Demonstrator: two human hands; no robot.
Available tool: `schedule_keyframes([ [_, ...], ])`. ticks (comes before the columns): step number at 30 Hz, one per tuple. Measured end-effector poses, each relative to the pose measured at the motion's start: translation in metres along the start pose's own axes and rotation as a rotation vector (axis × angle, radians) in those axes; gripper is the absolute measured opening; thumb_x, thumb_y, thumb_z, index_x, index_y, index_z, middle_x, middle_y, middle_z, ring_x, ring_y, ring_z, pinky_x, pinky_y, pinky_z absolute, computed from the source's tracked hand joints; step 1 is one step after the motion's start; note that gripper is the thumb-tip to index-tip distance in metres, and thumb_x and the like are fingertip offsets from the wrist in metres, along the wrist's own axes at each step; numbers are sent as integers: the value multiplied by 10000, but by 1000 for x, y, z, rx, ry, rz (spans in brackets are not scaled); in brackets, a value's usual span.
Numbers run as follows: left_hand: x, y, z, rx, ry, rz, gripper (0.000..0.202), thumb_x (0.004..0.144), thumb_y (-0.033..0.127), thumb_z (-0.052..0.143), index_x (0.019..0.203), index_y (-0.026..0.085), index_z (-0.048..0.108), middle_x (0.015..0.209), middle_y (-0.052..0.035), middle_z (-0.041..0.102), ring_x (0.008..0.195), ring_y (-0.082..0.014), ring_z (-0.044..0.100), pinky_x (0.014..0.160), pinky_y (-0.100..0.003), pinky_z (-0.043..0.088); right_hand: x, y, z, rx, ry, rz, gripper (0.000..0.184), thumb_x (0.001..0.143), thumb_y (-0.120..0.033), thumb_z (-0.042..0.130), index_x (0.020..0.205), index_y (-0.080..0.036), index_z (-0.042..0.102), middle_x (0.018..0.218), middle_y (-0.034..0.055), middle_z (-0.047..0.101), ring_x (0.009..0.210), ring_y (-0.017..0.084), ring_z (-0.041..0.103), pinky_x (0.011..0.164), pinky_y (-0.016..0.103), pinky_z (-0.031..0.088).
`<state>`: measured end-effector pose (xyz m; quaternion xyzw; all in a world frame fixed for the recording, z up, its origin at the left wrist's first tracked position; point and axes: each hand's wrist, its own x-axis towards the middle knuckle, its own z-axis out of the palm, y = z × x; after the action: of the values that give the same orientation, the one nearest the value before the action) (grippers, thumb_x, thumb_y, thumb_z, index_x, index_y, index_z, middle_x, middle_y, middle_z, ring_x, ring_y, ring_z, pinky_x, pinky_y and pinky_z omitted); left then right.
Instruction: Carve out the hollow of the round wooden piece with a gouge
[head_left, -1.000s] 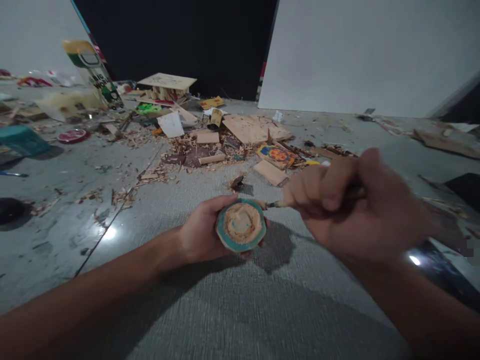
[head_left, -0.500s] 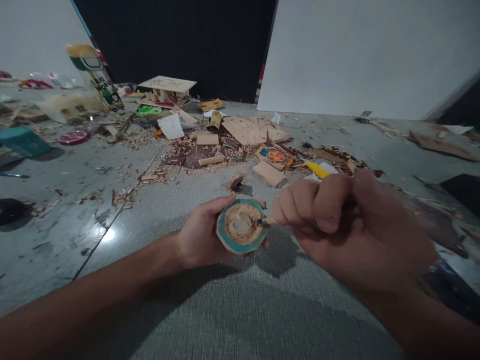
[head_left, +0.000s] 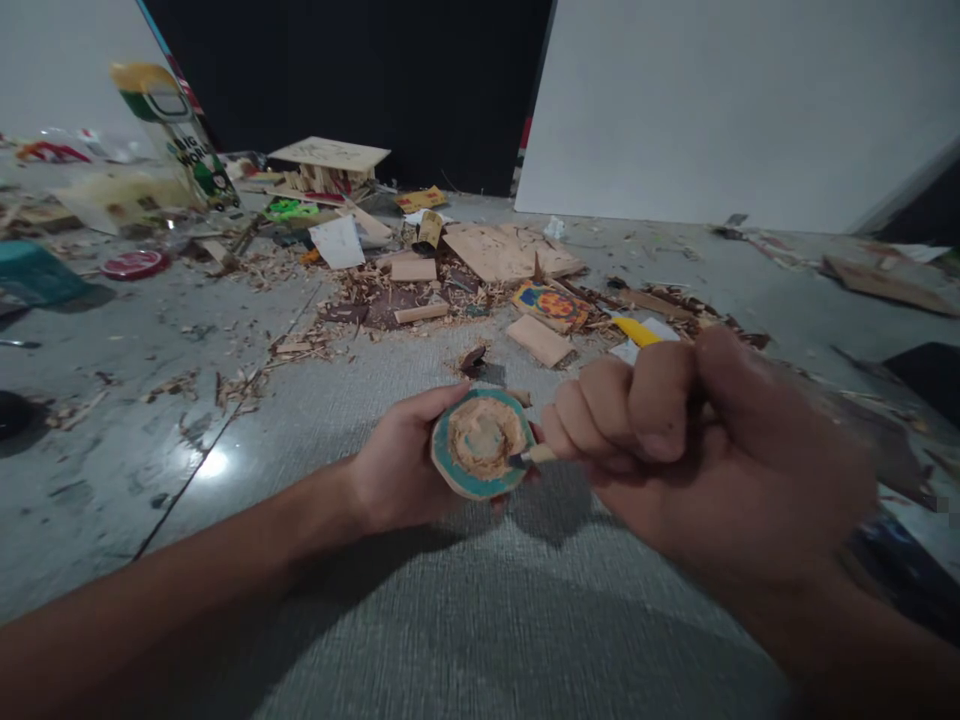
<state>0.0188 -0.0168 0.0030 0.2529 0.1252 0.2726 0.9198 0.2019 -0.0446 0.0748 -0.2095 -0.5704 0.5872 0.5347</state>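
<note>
A roundish piece of wood [head_left: 483, 438] with a teal-painted rim faces up at me. A rough ring-shaped groove is cut into it around a raised middle. My left hand [head_left: 401, 465] is closed around its left side and underside, some fingertips showing at the lower right edge. In my closed right hand [head_left: 675, 440] is a carving tool [head_left: 538, 455] with a pale wooden shank and a dark metal tip. That tip touches the groove's right side, near the rim. The rest of the tool is hidden inside my fist.
Wood shavings and scraps lie beyond my hands, with a dark chip [head_left: 472, 358] nearest. Behind are a yellow-handled tool [head_left: 636, 331], a thin wooden board [head_left: 510, 252] and a small wooden block [head_left: 540, 341]. A teal container [head_left: 37, 272] and red lid [head_left: 135, 264] stand left.
The tool tip has shifted slightly down along the groove's right side. The wood piece is tilted a little differently in my left hand. The whole view has moved slightly.
</note>
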Motion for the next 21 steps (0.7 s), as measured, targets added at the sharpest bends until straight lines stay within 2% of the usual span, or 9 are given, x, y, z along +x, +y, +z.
schedule_keyframes([
  [7,2,-4,-1,61,40,68,475,1041,369,292,1072,142,708,847,-100,711,744,-218,677,626,-310,546,-4,2,7,35,77,-7,537,981,-397,505,494,-190,417,484,-7,337,499,137,375,532,313,357],
  [11,2,-7,2,75,51,28,487,1027,410,326,985,119,714,818,-108,693,753,-225,657,642,-319,538,-5,1,11,50,23,-2,527,969,-357,505,485,-191,379,467,-16,308,484,133,353,520,308,348],
  [15,-1,-8,8,41,33,-17,454,1019,431,376,968,122,705,815,-99,693,741,-206,648,670,-309,520,-6,-4,9,80,-6,87,543,974,-358,534,495,-188,342,457,-27,275,463,124,316,506,300,334],
  [21,0,-16,10,20,3,-105,580,1039,483,283,914,109,709,801,-102,682,730,-184,636,687,-303,514,-10,-12,2,99,-102,247,521,933,-416,592,564,-203,291,487,-41,231,469,131,269,516,309,330],
])
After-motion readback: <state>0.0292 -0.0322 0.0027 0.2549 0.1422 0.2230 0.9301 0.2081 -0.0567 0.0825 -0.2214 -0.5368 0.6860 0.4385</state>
